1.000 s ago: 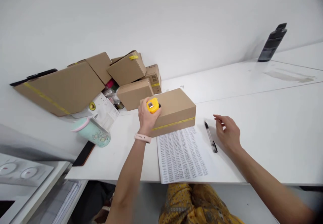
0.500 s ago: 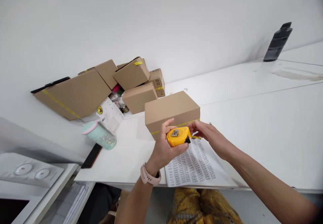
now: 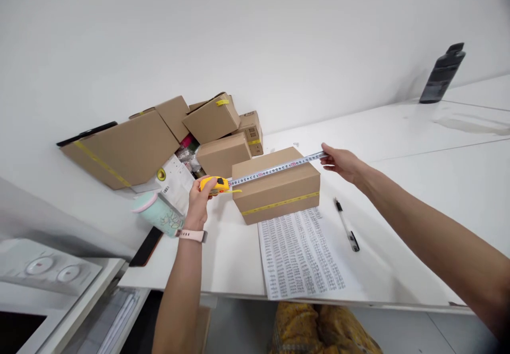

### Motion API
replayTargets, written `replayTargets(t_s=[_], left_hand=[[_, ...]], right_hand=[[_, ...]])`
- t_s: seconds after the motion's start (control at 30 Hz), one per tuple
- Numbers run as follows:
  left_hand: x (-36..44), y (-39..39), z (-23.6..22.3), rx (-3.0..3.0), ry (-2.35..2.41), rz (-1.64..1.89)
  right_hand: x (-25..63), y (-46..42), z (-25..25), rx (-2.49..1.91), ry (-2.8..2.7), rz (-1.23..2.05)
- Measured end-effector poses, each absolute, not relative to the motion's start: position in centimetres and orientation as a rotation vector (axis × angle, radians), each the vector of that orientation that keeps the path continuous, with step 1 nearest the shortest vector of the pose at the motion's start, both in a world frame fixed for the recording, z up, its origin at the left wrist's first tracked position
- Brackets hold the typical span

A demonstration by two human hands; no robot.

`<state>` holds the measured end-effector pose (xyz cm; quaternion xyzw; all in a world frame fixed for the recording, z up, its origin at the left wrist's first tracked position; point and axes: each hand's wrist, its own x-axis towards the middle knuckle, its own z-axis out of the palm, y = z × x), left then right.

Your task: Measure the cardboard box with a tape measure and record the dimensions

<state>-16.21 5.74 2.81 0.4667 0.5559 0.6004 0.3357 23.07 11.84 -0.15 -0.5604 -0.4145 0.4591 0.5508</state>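
Observation:
My left hand [image 3: 198, 201] is closed around a yellow tape measure [image 3: 215, 184], left of a brown cardboard box [image 3: 279, 197]. Its silver blade [image 3: 274, 169] stretches out across the top of the box. At the far right end, my right hand [image 3: 338, 162] pinches the blade tip, just past the box's right edge. Yellow tape runs along the front face of the box. In front of it lies a printed sheet [image 3: 297, 253] with columns of small text. A black-and-clear pen [image 3: 347, 225] rests to the right of the sheet.
Several cardboard boxes [image 3: 127, 146] are stacked against the wall at left. Beside them stand a mint tumbler [image 3: 159, 213] and a white printed packet [image 3: 175, 181]. A dark bottle [image 3: 442, 75] stands at far right; the table's front edge [image 3: 235, 294] runs below.
My hands have moved apart, left hand leftward with the tape measure, right hand up and away with the blade tip. The blade is now drawn out over the box, and the pen shows.

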Motion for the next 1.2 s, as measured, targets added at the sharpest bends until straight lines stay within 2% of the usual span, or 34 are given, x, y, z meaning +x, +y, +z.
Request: replayTargets(t_s=[0.17,0.5,1.2], left_hand=[[-17.6,7.7,2.1,1.167,1.526,1.493],[-18.3,9.3,2.0,1.193,1.512,1.396],[-20.3,10.2,2.9,1.302,1.504,1.097]], right_hand=[[21.1,14.1,-1.8,-1.421,-1.035,1.075],[19.7,15.3,-1.7,-1.601,-1.217,0.881],[19.2,14.8,-1.4,-1.681,-1.287,0.934]])
